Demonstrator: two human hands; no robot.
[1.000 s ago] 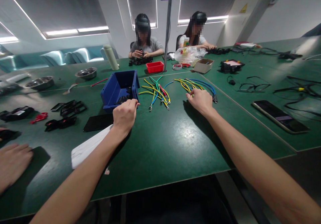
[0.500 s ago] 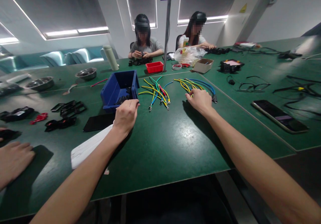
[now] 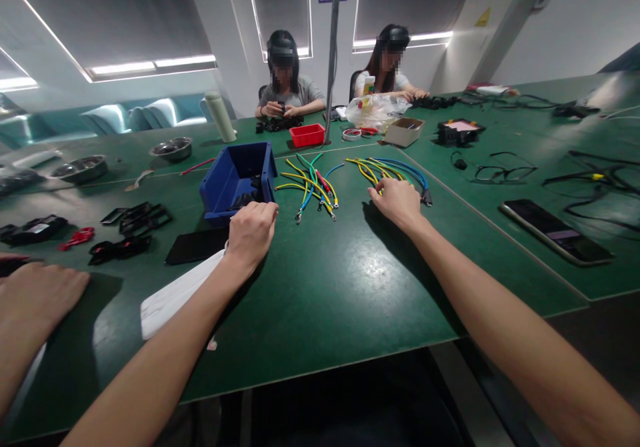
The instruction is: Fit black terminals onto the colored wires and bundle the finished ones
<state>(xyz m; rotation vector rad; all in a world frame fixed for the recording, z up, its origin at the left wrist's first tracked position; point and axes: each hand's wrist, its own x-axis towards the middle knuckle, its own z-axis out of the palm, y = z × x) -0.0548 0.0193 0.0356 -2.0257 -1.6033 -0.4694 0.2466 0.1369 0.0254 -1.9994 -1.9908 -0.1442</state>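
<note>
Left hand [image 3: 251, 232] loosely curled, knuckles up, at near edge of blue bin [image 3: 211, 198], bin at its 12 o'clock; cannot tell if anything is grasped. Right hand [image 3: 397, 201] curled over near part of wire bundle [image 3: 393, 164], bundle at its 12 o'clock; cannot tell if fingers pinch wire. Loose wires [image 3: 321, 187] between hands, left hand's 2 o'clock. Phone [image 3: 556, 232] at right hand's 3 o'clock.
</note>
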